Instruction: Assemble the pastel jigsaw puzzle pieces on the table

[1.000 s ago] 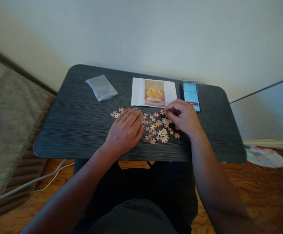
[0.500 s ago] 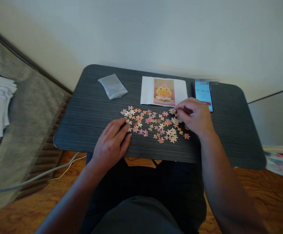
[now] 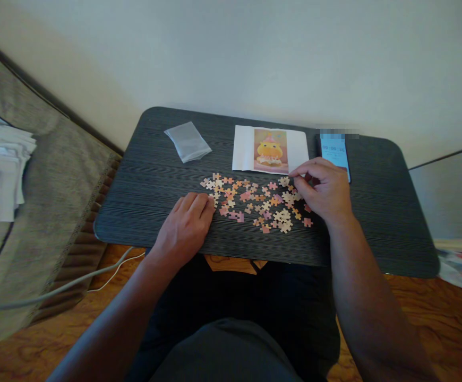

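Observation:
Many loose jigsaw puzzle pieces in pink, orange and cream lie spread across the middle of the dark table. At the left edge of the spread rests my left hand, its fingers drawn together and curled down against the outermost pieces; whatever is under the fingertips is hidden. My right hand hovers over the upper right of the spread, thumb and index finger pinched around what looks like a small puzzle piece, mostly covered by the fingers. A cream piece lies just left of that pinch. Behind the pieces is a printed picture sheet showing a yellow cartoon figure.
A clear plastic bag lies on the table's back left. A phone with a timer display is at the back right, close behind my right hand. To the left are a sofa, stacked papers and a cable.
The fingers of my left hand have drawn together, with the thumb tucked in. My right hand keeps its pinch in nearly the same place. The whole view has shifted slightly.

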Demonstrator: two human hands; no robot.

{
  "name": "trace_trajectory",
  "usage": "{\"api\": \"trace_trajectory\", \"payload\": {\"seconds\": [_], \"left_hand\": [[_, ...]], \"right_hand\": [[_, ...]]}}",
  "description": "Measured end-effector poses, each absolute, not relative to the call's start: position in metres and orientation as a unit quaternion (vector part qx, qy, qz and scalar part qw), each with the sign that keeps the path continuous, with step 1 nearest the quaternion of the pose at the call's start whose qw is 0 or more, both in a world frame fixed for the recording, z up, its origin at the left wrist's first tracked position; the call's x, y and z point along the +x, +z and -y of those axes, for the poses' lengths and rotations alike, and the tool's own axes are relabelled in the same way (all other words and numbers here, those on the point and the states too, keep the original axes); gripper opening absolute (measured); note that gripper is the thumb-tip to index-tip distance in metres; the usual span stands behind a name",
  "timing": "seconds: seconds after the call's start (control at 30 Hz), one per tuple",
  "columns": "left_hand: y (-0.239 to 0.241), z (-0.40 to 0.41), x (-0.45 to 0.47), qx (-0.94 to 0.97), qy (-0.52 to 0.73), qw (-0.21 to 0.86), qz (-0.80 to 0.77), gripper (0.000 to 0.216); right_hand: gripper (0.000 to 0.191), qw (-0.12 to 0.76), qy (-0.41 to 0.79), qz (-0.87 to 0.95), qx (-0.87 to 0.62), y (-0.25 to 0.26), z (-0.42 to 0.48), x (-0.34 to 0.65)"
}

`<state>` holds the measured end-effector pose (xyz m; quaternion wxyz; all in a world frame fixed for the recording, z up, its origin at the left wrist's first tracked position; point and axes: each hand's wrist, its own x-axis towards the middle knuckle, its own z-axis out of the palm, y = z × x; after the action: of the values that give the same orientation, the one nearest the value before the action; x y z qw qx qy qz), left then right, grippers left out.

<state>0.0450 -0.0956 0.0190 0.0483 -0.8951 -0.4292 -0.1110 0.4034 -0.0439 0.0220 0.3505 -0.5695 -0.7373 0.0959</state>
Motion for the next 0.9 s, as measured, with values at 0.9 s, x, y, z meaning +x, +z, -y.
{"api": "trace_trajectory", "payload": {"seconds": [0.9], "left_hand": [[0.023, 0.078, 0.053, -0.835, -0.229, -0.053, 0.497, 0.016]], "right_hand": [[0.017, 0.354, 0.088, 0.732, -0.575, 0.02, 0.044, 0.406]]}}
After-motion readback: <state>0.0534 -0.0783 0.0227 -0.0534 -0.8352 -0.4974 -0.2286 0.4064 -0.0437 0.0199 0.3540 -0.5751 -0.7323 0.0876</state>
